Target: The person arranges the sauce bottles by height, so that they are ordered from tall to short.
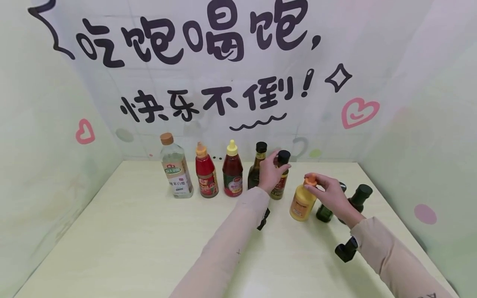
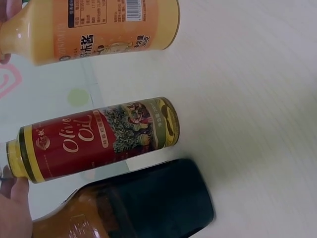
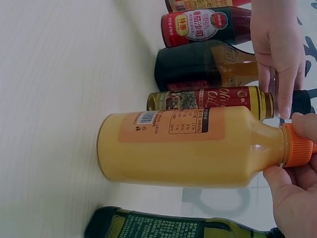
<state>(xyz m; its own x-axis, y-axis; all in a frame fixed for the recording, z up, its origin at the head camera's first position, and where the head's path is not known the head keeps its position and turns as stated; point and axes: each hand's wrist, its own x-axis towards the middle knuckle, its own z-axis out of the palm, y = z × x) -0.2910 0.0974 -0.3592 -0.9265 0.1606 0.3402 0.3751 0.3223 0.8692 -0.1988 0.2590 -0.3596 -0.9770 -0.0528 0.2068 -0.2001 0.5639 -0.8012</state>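
My left hand (image 1: 271, 174) holds the olive oil bottle (image 2: 94, 139) by its neck, just under the black cap (image 1: 284, 156). Its label is dark red with a tree picture. To the right, my right hand (image 1: 331, 193) pinches the orange cap (image 3: 298, 145) of a yellow squeeze bottle (image 3: 178, 148) with an orange label. In the right wrist view the two bottles stand side by side. A dark sauce bottle (image 2: 153, 203) is close on the olive oil's other side, partly behind my left hand in the head view.
Further left along the wall stand a dark red sauce bottle (image 1: 233, 178), a bright red one (image 1: 206, 178) and a clear vinegar bottle (image 1: 177, 169). Right of the yellow bottle are a small green bottle (image 1: 325, 213) and a dark bottle (image 1: 360, 196), partly covered by my right hand.
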